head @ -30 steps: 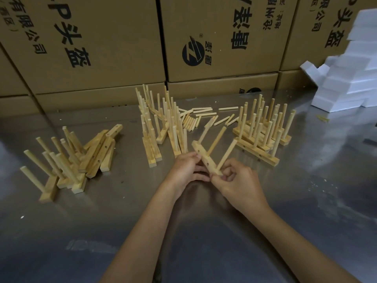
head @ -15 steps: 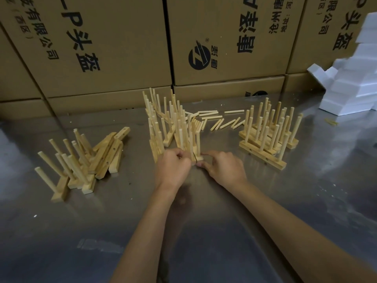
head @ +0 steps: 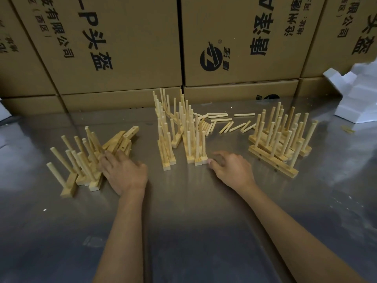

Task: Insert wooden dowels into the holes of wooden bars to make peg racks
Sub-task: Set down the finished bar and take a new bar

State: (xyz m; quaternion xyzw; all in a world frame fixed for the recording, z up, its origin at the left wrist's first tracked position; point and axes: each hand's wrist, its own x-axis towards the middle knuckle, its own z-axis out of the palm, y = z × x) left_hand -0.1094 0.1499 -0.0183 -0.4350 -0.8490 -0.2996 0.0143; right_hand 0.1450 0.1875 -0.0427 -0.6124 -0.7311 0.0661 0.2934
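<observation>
Reaching for the next bar, left pile.

Left hand (head: 124, 172) lies with fingers spread on the left pile (head: 91, 160), holding nothing. Right hand (head: 230, 168), loosely curled and empty, touches the end of the upright middle racks (head: 183, 135). Loose dowels (head: 224, 123) lie behind on the desk (head: 193, 201). Best to draw one undrilled-side-down bar (head: 130, 132) clear without snagging pegs, holes up.

Beyond your left hand (head: 124, 173), the cardboard box (head: 106, 43) shows rotated black print: "P" and the characters "头盔", with smaller "有限公司". Beyond your right hand (head: 231, 170), another box (head: 240, 41) carries a round black logo (head: 211, 58), and "头盔" again further right.
</observation>
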